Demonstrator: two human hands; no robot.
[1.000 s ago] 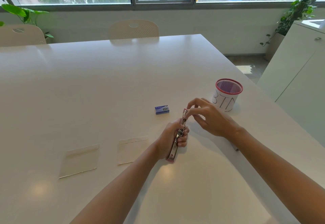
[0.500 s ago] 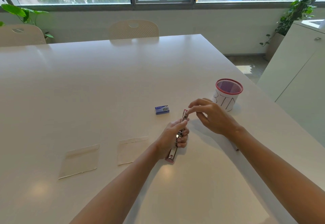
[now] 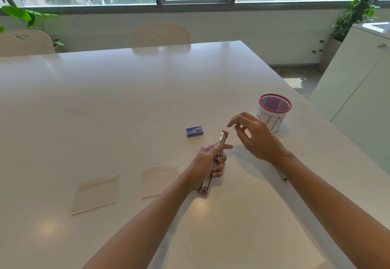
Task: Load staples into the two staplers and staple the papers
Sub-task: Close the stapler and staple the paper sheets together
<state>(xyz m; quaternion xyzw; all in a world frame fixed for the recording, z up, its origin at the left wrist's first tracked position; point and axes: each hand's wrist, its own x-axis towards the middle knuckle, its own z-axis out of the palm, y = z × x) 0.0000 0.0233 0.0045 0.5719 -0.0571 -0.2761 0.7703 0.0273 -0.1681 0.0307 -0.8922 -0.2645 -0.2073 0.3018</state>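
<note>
Glossy white counter [image 3: 126, 99] under wide windows, opened pink stapler [image 3: 213, 163] gripped mid-length in left hand [image 3: 207, 163], long axis pointing toward mesh cup [image 3: 274, 114], right hand [image 3: 255, 139] loosely spread beside its far tip, staple box [image 3: 194, 131] just left.

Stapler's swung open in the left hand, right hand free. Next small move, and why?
Probably close it: the right hand hovers empty just past the far tip of the opened stapler, which the left hand grips mid-body. Whether staples are seated cannot be told.
</note>
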